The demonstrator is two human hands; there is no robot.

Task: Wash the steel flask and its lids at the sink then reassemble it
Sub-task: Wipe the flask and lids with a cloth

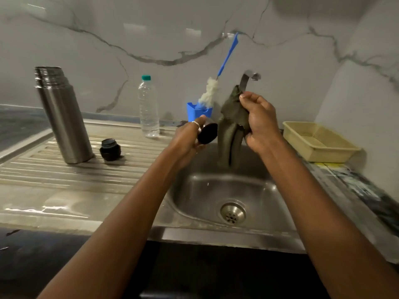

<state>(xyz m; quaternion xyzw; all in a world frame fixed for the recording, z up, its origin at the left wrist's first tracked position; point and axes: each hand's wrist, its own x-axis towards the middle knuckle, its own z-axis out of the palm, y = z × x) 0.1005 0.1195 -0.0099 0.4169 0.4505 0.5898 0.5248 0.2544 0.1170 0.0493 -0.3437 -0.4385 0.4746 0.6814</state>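
The steel flask [62,117] stands upright and uncapped on the ribbed drainboard at the left. A black stopper lid [110,149] sits beside it on the drainboard. Over the sink basin [216,190], my left hand [187,139] grips the flask's cup lid [207,133], its dark inside facing me. My right hand [259,121] holds a dark olive cloth [232,126] that hangs down beside the cup lid. The cloth partly hides the tap [250,77].
A blue holder [198,112] with a blue-handled bottle brush [210,91] stands behind the sink. A clear plastic bottle [148,106] stands at the back of the drainboard. A yellow plastic tray [317,141] sits to the right of the sink. The drain [232,213] is uncovered.
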